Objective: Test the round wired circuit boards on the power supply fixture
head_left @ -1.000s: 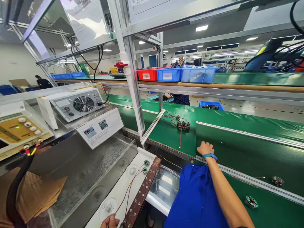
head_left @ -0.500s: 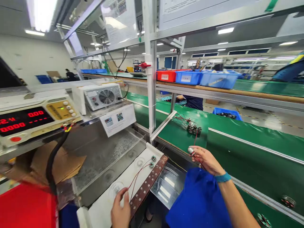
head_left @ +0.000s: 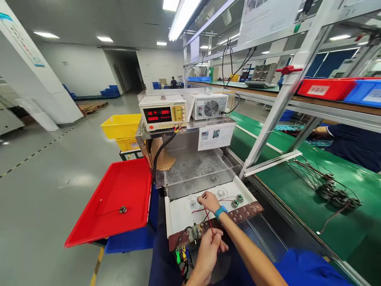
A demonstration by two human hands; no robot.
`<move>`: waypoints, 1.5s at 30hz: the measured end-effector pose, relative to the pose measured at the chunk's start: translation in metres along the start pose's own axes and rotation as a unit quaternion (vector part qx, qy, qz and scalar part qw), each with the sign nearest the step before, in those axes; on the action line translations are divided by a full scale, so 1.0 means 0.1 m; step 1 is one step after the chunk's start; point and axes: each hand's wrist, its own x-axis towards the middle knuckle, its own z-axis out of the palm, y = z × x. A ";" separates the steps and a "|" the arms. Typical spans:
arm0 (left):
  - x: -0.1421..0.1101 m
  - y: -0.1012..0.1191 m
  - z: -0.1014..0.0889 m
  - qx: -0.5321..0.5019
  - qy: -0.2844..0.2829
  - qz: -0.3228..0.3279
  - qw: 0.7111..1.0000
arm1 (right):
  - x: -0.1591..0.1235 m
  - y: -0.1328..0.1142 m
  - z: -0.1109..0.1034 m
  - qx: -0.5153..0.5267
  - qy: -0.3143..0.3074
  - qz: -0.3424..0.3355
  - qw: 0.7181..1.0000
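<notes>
My right hand (head_left: 210, 201), with a teal band at the wrist, is closed over the white tray (head_left: 175, 216) on a small motor that its fingers mostly hide. A thin red wire (head_left: 207, 217) runs from there down to my left hand (head_left: 210, 246), whose fingers pinch it in front of the brown strip with metal studs (head_left: 238, 216). Two small round motor parts with green windings (head_left: 235, 203) lie at the tray's right end, their wires trailing left. Below the strip's left end hang coloured connectors (head_left: 183, 254), beside a metal terminal clamp (head_left: 195, 232).
A red tray (head_left: 119, 190) at left holds one wound part (head_left: 122, 209). Behind stands a power supply (head_left: 163, 114) with red digits, near a grey fan unit (head_left: 210, 106). Several wired motors (head_left: 336, 192) lie on the green bench (head_left: 312, 246); a co-worker's arm (head_left: 323, 131) is beyond it.
The view has swung left. My right hand has brought the motor from beside the green bench to over the white tray. My left hand now pinches the motor's red wire.
</notes>
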 end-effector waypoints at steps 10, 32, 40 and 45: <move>-0.31 -0.34 -0.54 -0.043 -0.044 -0.082 0.995 | 0.39 0.09 0.64 -0.170 -0.031 -0.081 0.982; 0.52 0.32 -0.80 0.271 0.083 0.058 0.957 | 0.35 0.30 0.61 -0.220 -0.096 -0.158 0.958; 0.71 0.17 -0.82 0.374 0.087 0.081 0.920 | 0.36 0.33 0.62 -0.212 -0.103 -0.136 0.962; 0.76 0.10 -0.86 0.394 0.082 0.073 0.913 | 0.37 0.36 0.62 -0.199 -0.105 -0.143 0.964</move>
